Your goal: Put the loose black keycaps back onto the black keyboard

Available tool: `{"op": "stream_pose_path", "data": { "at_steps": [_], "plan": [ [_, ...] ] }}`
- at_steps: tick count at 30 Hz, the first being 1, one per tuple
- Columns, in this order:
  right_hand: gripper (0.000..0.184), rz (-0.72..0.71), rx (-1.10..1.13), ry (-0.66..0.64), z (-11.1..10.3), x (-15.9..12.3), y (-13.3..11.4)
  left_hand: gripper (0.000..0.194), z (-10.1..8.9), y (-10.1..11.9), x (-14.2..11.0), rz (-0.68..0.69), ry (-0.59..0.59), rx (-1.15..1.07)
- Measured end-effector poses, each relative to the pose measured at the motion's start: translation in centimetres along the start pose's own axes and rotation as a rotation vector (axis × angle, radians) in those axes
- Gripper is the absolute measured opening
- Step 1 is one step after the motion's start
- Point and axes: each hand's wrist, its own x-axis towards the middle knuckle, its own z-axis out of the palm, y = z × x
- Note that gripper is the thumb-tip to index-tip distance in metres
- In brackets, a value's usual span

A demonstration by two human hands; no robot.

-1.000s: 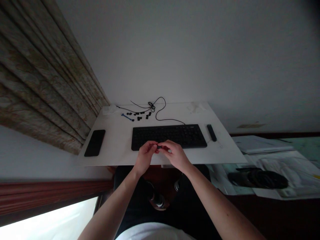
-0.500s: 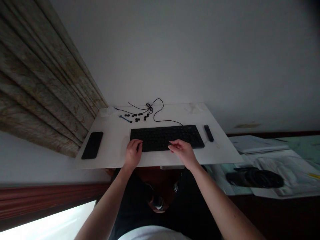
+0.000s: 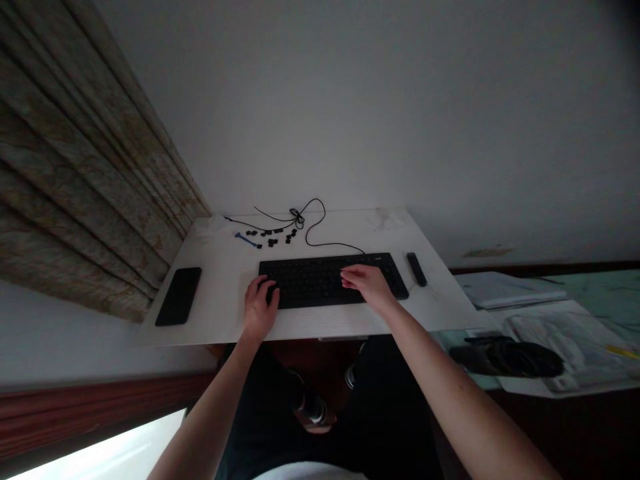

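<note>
The black keyboard [image 3: 310, 283] lies across the white table. At its left end rests my left hand [image 3: 260, 308], fingers apart and touching the edge, with nothing seen in them. My right hand [image 3: 367, 283] hovers over the right-middle keys with thumb and fingers pinched together. A small dark keycap appears to be in that pinch, though it barely stands out against the keyboard. Behind the keyboard, several loose black keycaps [image 3: 271, 243] are scattered. A blue tool [image 3: 246, 239], long and thin, lies beside them.
A black phone [image 3: 179, 297] lies at the table's left. To the keyboard's right is a dark oblong object [image 3: 416, 269]. The keyboard's cable [image 3: 297, 218] is bundled at the back. A curtain [image 3: 95, 173] hangs on the left; papers [image 3: 510, 291] lie on a lower surface at right.
My hands were together over the keyboard's front edge with a small dark piece between them. They have parted: the left went to the keyboard's left end, the right moved rightward and slightly farther over the keys.
</note>
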Motion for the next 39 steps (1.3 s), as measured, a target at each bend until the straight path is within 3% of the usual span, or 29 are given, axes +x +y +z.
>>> {"op": "stream_pose_path", "data": {
  "at_steps": [5, 10, 19, 39],
  "plan": [
    [0.017, -0.237, -0.598, -0.199, 0.0, 5.1, -2.7, 0.022, 0.2, -0.2, 0.3, -0.045, -0.007, -0.056],
    [0.015, -0.283, -0.888, -0.317, -0.4, 9.6, -4.7, 0.022, 0.4, -0.3, 0.5, -0.073, -0.031, -0.062],
    [0.015, -0.102, -0.983, -0.576, -0.4, 11.7, -4.0, 0.020, 0.5, -0.5, 0.5, -0.090, -0.037, -0.067],
    [0.019, -0.070, -0.952, -0.585, -0.7, 12.7, -3.2, 0.017, 0.4, -0.5, 0.6, -0.081, -0.036, -0.074]
  ]
}}
